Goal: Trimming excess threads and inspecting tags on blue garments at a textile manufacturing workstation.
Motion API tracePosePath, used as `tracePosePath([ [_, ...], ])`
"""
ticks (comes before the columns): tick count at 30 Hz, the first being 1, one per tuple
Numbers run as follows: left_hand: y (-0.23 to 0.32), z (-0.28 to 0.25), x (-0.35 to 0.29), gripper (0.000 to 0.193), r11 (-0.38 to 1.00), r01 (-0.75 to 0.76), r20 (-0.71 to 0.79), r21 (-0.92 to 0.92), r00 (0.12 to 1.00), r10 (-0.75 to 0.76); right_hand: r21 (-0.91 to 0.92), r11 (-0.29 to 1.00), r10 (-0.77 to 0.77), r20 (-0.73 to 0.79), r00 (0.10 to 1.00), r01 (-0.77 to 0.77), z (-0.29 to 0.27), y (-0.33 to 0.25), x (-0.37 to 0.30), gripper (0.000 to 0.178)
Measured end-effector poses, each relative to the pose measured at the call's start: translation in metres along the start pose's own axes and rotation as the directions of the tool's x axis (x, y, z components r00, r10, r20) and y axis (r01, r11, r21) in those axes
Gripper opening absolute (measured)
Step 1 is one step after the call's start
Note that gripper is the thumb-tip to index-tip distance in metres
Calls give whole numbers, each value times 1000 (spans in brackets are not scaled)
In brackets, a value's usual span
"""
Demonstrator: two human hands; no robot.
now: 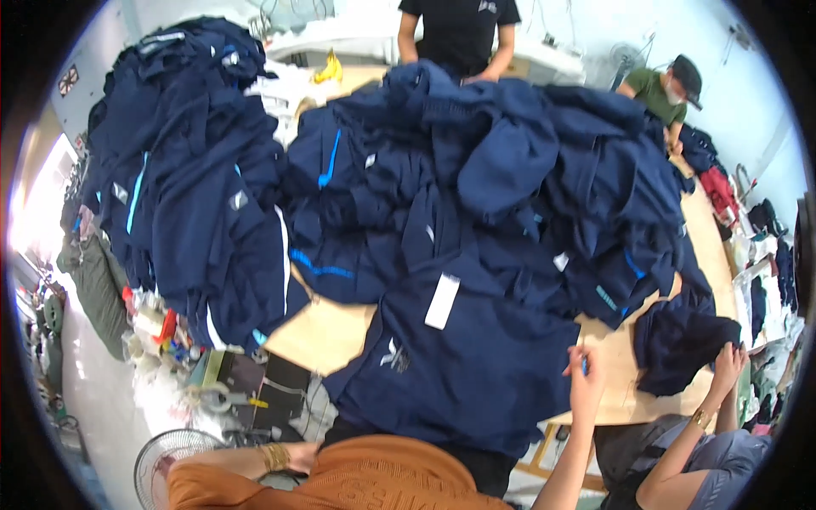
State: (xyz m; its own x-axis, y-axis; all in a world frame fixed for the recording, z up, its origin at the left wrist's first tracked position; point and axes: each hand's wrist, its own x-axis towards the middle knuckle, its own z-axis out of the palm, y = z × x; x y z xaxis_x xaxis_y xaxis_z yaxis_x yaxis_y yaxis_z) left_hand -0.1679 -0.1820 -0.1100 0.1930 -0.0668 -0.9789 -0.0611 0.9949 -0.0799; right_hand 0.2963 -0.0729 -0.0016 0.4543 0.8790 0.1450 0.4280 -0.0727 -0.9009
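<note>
A navy garment (pixel 493 365) is spread before me, its lower part hanging over the table's near edge. It bears a white paper tag (pixel 442 302) and a silver printed emblem (pixel 396 357). My right hand (pixel 585 367) is closed at the garment's right edge, around something small with a bit of blue showing; its kind is unclear. Down by my waist is my left hand (pixel 301 457), below the garment's left corner and apart from it. Its fingers are partly hidden against my orange shirt.
A large heap of navy garments (pixel 501 161) covers the table (pixel 327 336), with another tall pile (pixel 195 170) at left. A neighbour's hands (pixel 727 365) hold dark cloth (pixel 680 340) at right. Two people work across the table. A fan (pixel 174 455) stands lower left.
</note>
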Motion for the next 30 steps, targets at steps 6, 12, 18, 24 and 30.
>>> tracePosePath([
  [6, 65, -15, 10, 53, 994, -110, 120, 7, 987, 108, -20, 999, 46, 30, 998, -45, 3, -8, -4, 12],
  [12, 67, -44, 33, 51, 995, -103, 263, 5, 960, 99, -53, 993, 106, -28, 994, -107, -9, 13, -1, 13],
  [18, 58, -86, 67, 50, 998, -62, 395, 2, 917, 56, -126, 991, 43, 0, 999, -42, -6, 22, -1, 12],
  [24, 42, -128, 99, 49, 1000, 2, 521, 7, 854, -5, -133, 990, 44, 5, 999, -43, -4, 24, -5, 10],
  [30, 29, -151, 124, 48, 997, 77, 641, -4, 765, -57, -94, 994, 50, 20, 999, -48, 2, 15, -4, 11],
])
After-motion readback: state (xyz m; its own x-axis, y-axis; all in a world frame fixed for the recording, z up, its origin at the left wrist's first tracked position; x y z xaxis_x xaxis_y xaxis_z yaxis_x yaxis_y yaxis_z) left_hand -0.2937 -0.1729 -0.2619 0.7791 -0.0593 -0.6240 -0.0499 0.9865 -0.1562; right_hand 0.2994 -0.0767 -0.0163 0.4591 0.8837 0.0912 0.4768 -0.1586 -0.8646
